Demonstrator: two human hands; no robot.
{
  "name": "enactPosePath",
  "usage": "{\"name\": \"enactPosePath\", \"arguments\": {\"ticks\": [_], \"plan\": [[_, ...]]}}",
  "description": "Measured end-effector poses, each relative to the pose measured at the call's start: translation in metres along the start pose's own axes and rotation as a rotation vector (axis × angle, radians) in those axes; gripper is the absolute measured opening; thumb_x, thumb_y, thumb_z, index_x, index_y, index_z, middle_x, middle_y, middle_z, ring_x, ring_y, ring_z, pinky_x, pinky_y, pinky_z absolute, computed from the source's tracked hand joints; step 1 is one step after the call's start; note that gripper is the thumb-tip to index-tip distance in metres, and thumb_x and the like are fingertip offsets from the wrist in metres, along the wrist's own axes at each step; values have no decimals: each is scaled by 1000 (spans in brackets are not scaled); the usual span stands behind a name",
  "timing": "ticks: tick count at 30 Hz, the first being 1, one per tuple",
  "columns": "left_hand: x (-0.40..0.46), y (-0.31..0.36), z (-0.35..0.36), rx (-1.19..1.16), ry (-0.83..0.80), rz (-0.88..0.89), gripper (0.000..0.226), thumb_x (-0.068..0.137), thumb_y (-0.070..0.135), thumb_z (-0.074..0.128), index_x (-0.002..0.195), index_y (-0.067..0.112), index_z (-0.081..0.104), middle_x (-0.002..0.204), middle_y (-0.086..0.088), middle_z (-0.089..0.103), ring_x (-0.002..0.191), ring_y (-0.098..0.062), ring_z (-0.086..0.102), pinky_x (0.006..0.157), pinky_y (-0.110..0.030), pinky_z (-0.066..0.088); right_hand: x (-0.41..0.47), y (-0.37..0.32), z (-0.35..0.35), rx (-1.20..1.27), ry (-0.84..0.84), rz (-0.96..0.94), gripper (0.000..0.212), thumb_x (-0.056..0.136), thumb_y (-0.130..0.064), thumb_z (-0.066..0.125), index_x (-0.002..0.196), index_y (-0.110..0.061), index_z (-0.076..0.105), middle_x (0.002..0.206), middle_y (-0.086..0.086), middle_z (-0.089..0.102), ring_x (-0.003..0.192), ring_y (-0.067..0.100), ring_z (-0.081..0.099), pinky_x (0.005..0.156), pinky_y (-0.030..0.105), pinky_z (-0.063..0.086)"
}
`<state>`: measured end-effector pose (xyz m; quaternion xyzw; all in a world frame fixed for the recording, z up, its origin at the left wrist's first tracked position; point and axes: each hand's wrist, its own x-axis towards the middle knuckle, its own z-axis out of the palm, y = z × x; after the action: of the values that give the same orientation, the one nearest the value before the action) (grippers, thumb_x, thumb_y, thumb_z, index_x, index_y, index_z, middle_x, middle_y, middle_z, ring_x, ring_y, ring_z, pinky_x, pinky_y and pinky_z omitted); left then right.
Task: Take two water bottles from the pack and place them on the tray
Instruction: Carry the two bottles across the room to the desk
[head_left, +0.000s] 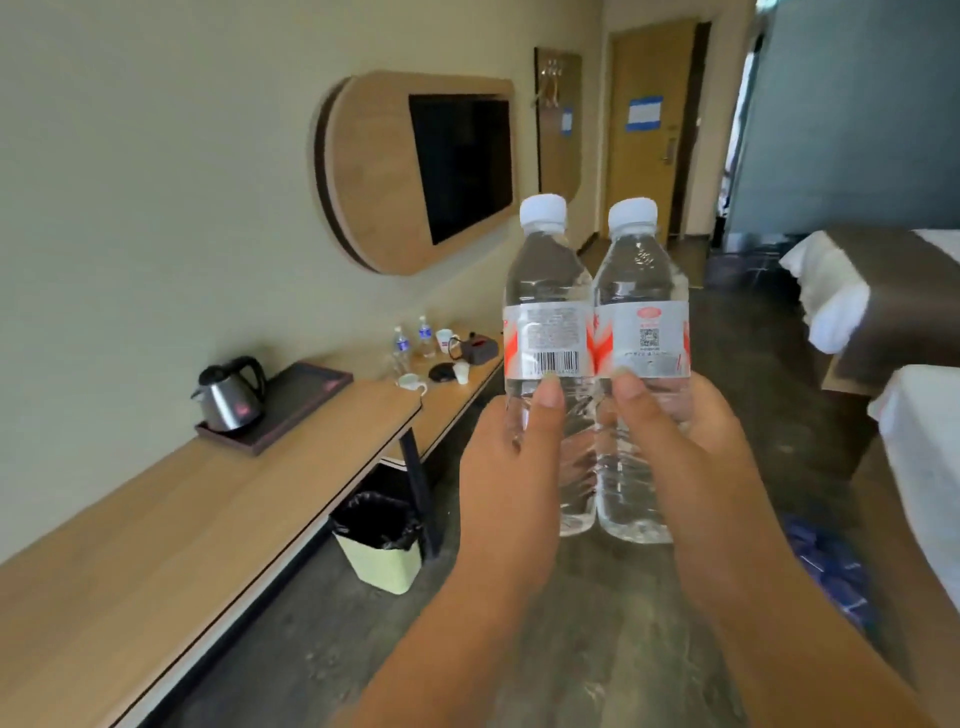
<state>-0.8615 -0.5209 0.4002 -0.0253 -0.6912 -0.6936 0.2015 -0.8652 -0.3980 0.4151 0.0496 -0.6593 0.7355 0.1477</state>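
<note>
I hold two clear water bottles upright and side by side in front of me, above the floor. My left hand grips the left bottle around its lower half. My right hand grips the right bottle the same way. Both have white caps and white-and-red labels, and their sides touch. The dark tray lies on the wooden desk to the left, with a steel kettle standing on its near end. A blue pack lies on the floor at the right, partly hidden by my right arm.
A long wooden desk runs along the left wall. Further along it stand two small bottles, cups and a dark box. A lined bin sits under the desk. Beds stand at the right; a TV hangs on the wall.
</note>
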Motion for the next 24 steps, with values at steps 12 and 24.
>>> {"name": "enactPosePath", "arguments": {"ticks": [12,24], "plan": [[170,-50,-44,126,259,-33,57,99,73,45,128,32,71,121,6,80,114,-14,76,102,-49,57,186,65,115,144,-396,72,37,87,-56,72,121,-42,66,116,-12,79,104,9,77,86,41,60],[373,-126,-153,126,460,-72,78,88,81,46,113,12,70,114,-14,75,109,-32,72,99,-61,55,346,136,299,129,-518,71,28,95,-46,68,123,-43,68,117,-12,79,105,9,76,84,36,63]]}}
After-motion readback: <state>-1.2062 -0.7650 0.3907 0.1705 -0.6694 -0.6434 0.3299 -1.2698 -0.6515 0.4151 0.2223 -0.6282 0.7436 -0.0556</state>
